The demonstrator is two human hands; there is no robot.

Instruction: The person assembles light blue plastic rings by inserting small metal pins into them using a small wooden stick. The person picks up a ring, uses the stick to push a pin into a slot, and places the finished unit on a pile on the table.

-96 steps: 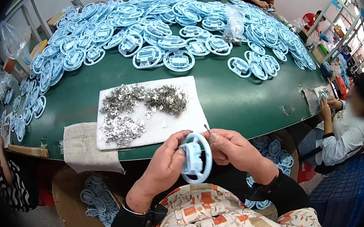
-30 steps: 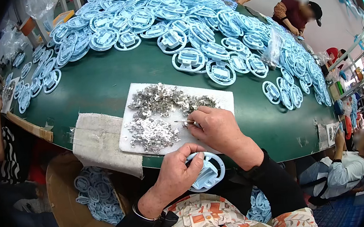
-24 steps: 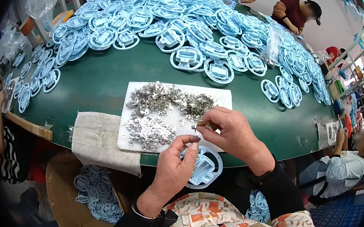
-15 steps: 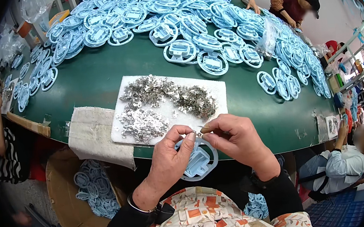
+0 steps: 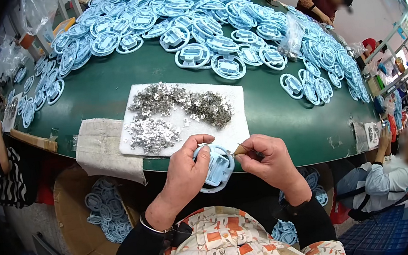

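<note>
My left hand (image 5: 184,171) grips a light blue plastic wheel-shaped part (image 5: 219,169) by its left rim, thumb on top. The part is tilted upright just off the table's near edge, its boxy centre facing me. At its right rim, my right hand (image 5: 269,163) is closed in a pinch on something small; a tan-brown tip shows between the fingers, too small to name. Beyond the hands lies a white foam board (image 5: 219,137) bearing small metal pieces: a bright silver heap (image 5: 153,135) nearest, and darker grey heaps (image 5: 210,109) behind.
A great pile of similar blue parts (image 5: 139,18) spreads over the far side of the green table (image 5: 111,77). A whitish cloth (image 5: 105,147) drapes over the near edge. Below left, a cardboard box (image 5: 77,213) holds more parts. Co-workers sit around the table.
The blue part has turned and risen slightly. My left hand has shifted onto its left rim, and my right hand has moved from the top to the right rim.
</note>
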